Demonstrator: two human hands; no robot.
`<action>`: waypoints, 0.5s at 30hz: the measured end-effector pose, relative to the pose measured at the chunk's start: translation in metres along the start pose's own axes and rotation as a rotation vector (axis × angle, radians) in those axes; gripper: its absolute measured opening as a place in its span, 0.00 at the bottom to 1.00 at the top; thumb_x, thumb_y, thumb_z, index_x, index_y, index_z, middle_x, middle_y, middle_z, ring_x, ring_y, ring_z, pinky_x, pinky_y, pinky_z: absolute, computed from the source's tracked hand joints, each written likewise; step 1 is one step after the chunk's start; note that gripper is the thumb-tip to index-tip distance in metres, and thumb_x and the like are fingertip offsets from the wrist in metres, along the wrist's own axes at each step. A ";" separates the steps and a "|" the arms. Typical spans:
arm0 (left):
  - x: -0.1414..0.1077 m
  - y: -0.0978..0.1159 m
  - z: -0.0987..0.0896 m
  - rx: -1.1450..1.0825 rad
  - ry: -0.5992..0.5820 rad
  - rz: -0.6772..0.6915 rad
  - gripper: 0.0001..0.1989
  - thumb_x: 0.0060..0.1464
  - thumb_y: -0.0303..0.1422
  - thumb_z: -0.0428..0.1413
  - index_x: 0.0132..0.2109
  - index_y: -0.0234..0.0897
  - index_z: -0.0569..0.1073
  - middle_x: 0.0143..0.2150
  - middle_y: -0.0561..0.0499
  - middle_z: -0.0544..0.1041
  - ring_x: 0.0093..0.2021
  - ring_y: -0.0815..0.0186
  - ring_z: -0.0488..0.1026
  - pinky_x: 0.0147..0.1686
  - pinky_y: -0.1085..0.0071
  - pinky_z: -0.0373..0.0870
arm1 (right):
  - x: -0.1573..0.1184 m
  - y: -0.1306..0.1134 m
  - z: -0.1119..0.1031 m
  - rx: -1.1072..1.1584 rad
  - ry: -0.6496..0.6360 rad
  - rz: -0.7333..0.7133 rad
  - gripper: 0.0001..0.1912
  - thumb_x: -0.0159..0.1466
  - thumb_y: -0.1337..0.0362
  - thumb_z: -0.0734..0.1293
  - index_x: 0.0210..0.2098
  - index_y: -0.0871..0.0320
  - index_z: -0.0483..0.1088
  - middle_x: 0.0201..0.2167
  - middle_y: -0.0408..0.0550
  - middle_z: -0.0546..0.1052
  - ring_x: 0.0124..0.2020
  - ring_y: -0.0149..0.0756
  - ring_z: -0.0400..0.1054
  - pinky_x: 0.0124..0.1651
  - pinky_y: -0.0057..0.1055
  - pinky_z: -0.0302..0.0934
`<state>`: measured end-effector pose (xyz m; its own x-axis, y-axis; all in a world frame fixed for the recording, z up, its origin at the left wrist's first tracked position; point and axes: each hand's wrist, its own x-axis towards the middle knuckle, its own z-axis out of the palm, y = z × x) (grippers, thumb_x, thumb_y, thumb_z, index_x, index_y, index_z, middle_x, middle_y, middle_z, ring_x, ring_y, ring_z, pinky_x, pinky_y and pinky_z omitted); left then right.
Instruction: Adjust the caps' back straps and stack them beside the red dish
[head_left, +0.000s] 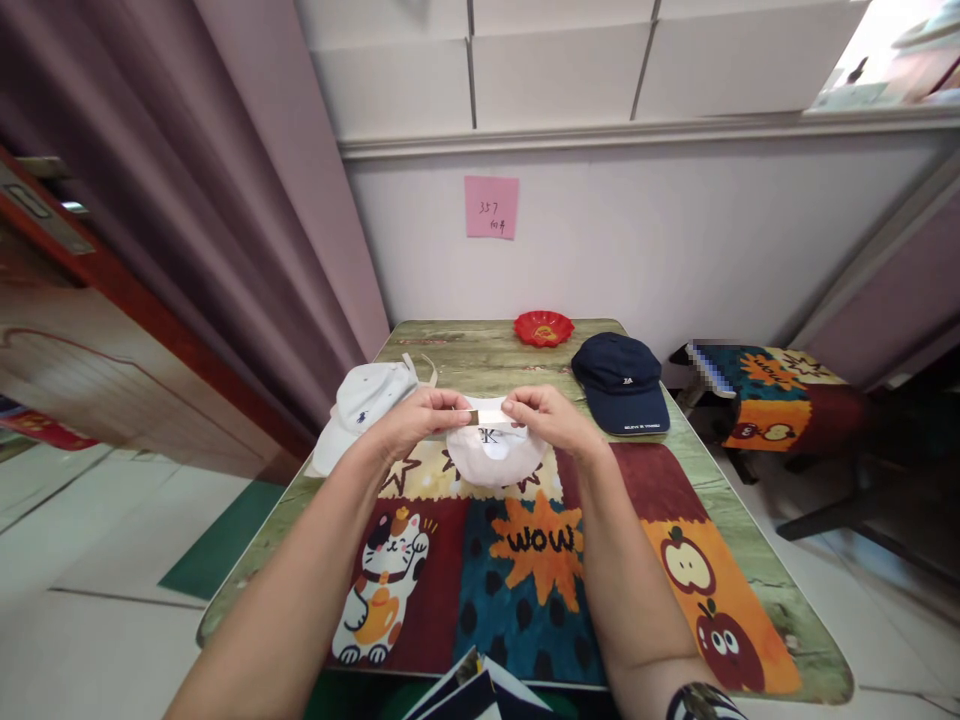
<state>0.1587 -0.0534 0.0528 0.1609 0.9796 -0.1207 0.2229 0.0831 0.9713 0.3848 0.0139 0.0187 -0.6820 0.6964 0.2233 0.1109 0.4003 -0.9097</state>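
A pale cap (pixel 496 462) with dark letters is in the middle of the table, its back strap toward the top. My left hand (pixel 429 412) pinches the left part of the strap, beside a small brownish patch. My right hand (pixel 546 412) pinches the strap's right part, and a short white stretch shows between my fingers. To the left lies a white cap (pixel 367 400) with a small dark logo and a loose strap. A navy cap (pixel 621 382) with white lettering rests on the right side, its brim toward me.
A red scalloped dish (pixel 544 328) stands at the table's back edge. A colourful mat (pixel 525 590) covers the near part of the wooden-patterned table (pixel 259 560). Beyond the right edge is a stool (pixel 780 395) with a similar cover. A pink note (pixel 491 207) hangs on the wall.
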 end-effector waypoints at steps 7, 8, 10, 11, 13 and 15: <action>-0.003 0.007 -0.006 0.042 0.103 0.154 0.05 0.45 0.35 0.66 0.28 0.39 0.81 0.43 0.44 0.78 0.40 0.60 0.74 0.32 0.73 0.67 | -0.003 -0.001 -0.005 0.109 -0.066 0.024 0.18 0.61 0.50 0.68 0.35 0.60 0.74 0.29 0.44 0.73 0.30 0.31 0.63 0.31 0.25 0.54; -0.004 0.009 -0.007 0.038 0.120 0.170 0.05 0.44 0.35 0.67 0.28 0.39 0.80 0.49 0.43 0.78 0.43 0.59 0.74 0.33 0.73 0.68 | -0.004 0.000 -0.007 0.107 -0.091 0.031 0.18 0.60 0.50 0.69 0.36 0.60 0.75 0.30 0.43 0.73 0.29 0.30 0.63 0.30 0.25 0.54; -0.005 0.010 -0.011 0.017 0.104 0.163 0.06 0.46 0.36 0.66 0.30 0.39 0.81 0.50 0.43 0.77 0.43 0.59 0.74 0.34 0.73 0.68 | -0.006 0.004 -0.010 0.102 -0.135 0.049 0.19 0.60 0.49 0.69 0.32 0.61 0.74 0.27 0.42 0.71 0.27 0.29 0.61 0.28 0.25 0.52; -0.005 0.009 -0.013 0.007 0.079 0.147 0.06 0.47 0.37 0.66 0.31 0.39 0.81 0.45 0.43 0.79 0.39 0.61 0.74 0.33 0.73 0.67 | -0.006 0.006 -0.011 0.117 -0.147 0.059 0.20 0.60 0.48 0.69 0.31 0.60 0.72 0.25 0.41 0.70 0.26 0.28 0.59 0.28 0.25 0.51; -0.004 0.007 -0.017 -0.006 0.046 0.130 0.08 0.48 0.37 0.65 0.31 0.38 0.80 0.32 0.47 0.77 0.31 0.65 0.70 0.30 0.74 0.64 | -0.007 0.011 -0.013 0.192 -0.130 0.068 0.21 0.59 0.46 0.69 0.28 0.60 0.70 0.22 0.39 0.66 0.24 0.27 0.57 0.26 0.25 0.49; -0.002 0.004 -0.020 -0.011 0.047 0.126 0.08 0.47 0.37 0.65 0.29 0.37 0.79 0.26 0.50 0.73 0.27 0.67 0.66 0.27 0.74 0.63 | -0.007 0.016 -0.015 0.273 -0.071 0.063 0.23 0.59 0.44 0.69 0.27 0.59 0.69 0.21 0.39 0.65 0.23 0.27 0.56 0.26 0.25 0.49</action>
<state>0.1396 -0.0515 0.0610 0.1419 0.9898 0.0119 0.1937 -0.0396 0.9803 0.4021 0.0241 0.0080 -0.7301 0.6673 0.1472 -0.0378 0.1757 -0.9837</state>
